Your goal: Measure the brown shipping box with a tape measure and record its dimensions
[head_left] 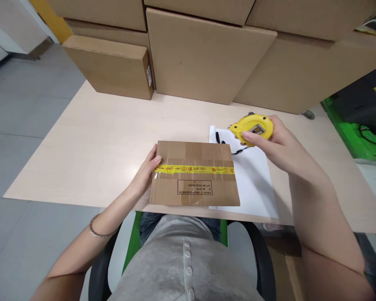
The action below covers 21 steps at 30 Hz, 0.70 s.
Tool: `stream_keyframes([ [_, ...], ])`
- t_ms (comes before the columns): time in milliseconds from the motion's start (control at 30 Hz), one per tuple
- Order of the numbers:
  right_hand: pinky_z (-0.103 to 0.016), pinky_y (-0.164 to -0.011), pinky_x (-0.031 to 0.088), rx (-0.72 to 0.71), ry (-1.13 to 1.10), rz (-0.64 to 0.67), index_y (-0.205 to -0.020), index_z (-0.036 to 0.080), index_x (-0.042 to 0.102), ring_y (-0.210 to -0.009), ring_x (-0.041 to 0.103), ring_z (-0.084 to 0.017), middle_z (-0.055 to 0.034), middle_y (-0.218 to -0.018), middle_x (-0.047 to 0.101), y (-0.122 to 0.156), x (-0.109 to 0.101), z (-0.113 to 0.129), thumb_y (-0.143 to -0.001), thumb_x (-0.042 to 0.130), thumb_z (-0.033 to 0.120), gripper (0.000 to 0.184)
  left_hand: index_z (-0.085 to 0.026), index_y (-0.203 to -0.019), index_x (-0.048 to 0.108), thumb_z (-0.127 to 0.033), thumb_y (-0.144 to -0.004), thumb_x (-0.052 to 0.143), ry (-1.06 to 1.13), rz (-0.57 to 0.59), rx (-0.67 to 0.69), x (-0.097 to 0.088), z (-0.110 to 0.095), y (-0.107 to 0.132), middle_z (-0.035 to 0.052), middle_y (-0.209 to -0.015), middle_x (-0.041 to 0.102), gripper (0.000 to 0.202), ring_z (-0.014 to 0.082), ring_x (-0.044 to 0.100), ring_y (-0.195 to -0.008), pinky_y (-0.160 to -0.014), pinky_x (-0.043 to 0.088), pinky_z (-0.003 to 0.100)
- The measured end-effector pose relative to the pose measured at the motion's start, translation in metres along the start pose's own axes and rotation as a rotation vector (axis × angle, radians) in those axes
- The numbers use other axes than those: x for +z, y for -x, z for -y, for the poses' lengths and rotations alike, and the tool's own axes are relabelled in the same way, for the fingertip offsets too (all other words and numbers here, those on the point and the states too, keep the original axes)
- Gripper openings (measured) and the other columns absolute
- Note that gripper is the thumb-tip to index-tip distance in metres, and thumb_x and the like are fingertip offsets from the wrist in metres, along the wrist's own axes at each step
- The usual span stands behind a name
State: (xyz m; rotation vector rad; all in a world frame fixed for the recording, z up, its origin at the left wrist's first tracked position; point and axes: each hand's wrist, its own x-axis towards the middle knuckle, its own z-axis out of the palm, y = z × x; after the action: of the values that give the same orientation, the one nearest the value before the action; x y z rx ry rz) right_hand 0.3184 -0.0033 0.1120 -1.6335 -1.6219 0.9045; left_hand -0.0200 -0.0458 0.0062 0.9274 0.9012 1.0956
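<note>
A flat cardboard box with yellow printed tape across it lies in front of me at the table's near edge. My left hand grips its left side, thumb on top and the other fingers along the edge. Up and to the right, my right hand holds a yellow tape measure above the table. White paper lies partly beneath the box's right side. A black pen rests on the paper, partly hidden behind the box.
Large cardboard boxes line the back of the table. A smaller closed carton stands at the back left. At the right are a green surface and a dark device with a cable. A chair armrest is below the table edge.
</note>
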Motion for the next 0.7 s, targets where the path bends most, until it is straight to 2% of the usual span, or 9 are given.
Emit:
stream_keyframes([
  [100, -0.054, -0.104, 0.059, 0.219, -0.194, 0.109, -0.118, 0.028, 0.063, -0.108, 0.073, -0.031, -0.0063, -0.116, 0.074, 0.007, -0.005, -0.023, -0.086, 0.081, 0.066, 0.053, -0.018, -0.132, 0.072, -0.061, -0.091, 0.074, 0.069, -0.065, -0.067, 0.011, -0.008, -0.003, 0.0125, -0.119, 0.082, 0.060, 0.0391, 0.076, -0.119, -0.100, 0.063, 0.047],
  [200, -0.046, -0.095, 0.065, 0.300, -0.363, 0.254, -0.114, 0.027, 0.072, -0.095, 0.075, -0.025, -0.0054, -0.112, 0.077, 0.014, -0.001, -0.026, -0.086, 0.084, 0.058, 0.044, -0.019, -0.119, 0.077, -0.060, -0.089, 0.077, 0.066, -0.107, -0.050, 0.014, -0.010, -0.003, 0.0105, -0.111, 0.084, 0.051, 0.0398, 0.076, -0.118, -0.098, 0.064, 0.049],
  [267, -0.043, -0.090, 0.067, 0.278, -0.453, 0.227, -0.112, 0.028, 0.076, -0.092, 0.075, -0.023, -0.0046, -0.115, 0.077, 0.022, -0.001, -0.017, -0.085, 0.086, 0.053, 0.038, -0.022, -0.119, 0.077, -0.060, -0.088, 0.078, 0.050, -0.145, 0.002, 0.014, -0.011, -0.002, 0.0089, -0.119, 0.082, 0.049, 0.0409, 0.070, -0.132, -0.108, 0.061, 0.052],
  [333, -0.043, -0.089, 0.067, 0.213, -0.503, 0.117, -0.111, 0.030, 0.078, -0.098, 0.075, -0.025, -0.0040, -0.119, 0.078, 0.031, -0.004, -0.005, -0.083, 0.088, 0.051, 0.036, -0.026, -0.124, 0.077, -0.065, -0.087, 0.077, 0.046, -0.141, 0.097, 0.014, -0.016, -0.002, 0.0060, -0.134, 0.078, 0.054, 0.0402, 0.056, -0.150, -0.122, 0.051, 0.053],
  [400, -0.043, -0.091, 0.067, 0.125, -0.506, 0.004, -0.109, 0.033, 0.081, -0.105, 0.074, -0.027, -0.0032, -0.119, 0.078, 0.040, -0.010, 0.005, -0.080, 0.090, 0.049, 0.034, -0.032, -0.133, 0.074, -0.075, -0.088, 0.070, 0.053, -0.084, 0.224, 0.015, -0.023, -0.004, 0.0019, -0.150, 0.070, 0.063, 0.0377, 0.041, -0.162, -0.132, 0.041, 0.052],
  [467, -0.044, -0.092, 0.067, 0.053, -0.493, -0.073, -0.107, 0.036, 0.081, -0.106, 0.074, -0.027, -0.0019, -0.115, 0.078, 0.050, -0.014, 0.008, -0.078, 0.092, 0.047, 0.033, -0.036, -0.140, 0.070, -0.082, -0.090, 0.061, 0.046, -0.022, 0.352, 0.019, -0.029, -0.008, -0.0009, -0.162, 0.061, 0.069, 0.0360, 0.032, -0.167, -0.135, 0.035, 0.050],
  [567, -0.046, -0.087, 0.070, 0.039, -0.502, -0.067, -0.107, 0.036, 0.081, -0.102, 0.077, -0.029, -0.0023, -0.112, 0.079, 0.062, -0.014, -0.002, -0.077, 0.092, 0.045, 0.033, -0.033, -0.139, 0.071, -0.084, -0.094, 0.052, 0.014, -0.010, 0.441, 0.023, -0.031, -0.015, 0.0003, -0.165, 0.057, 0.070, 0.0362, 0.028, -0.169, -0.137, 0.033, 0.050],
  [700, -0.046, -0.082, 0.072, 0.091, -0.534, 0.005, -0.110, 0.032, 0.079, -0.100, 0.081, -0.029, -0.0052, -0.113, 0.080, 0.078, -0.007, -0.020, -0.082, 0.089, 0.043, 0.032, -0.038, -0.146, 0.066, -0.079, -0.099, 0.050, 0.046, -0.049, 0.398, 0.022, -0.026, -0.019, -0.0012, -0.163, 0.060, 0.064, 0.0343, 0.030, -0.168, -0.137, 0.032, 0.053],
])
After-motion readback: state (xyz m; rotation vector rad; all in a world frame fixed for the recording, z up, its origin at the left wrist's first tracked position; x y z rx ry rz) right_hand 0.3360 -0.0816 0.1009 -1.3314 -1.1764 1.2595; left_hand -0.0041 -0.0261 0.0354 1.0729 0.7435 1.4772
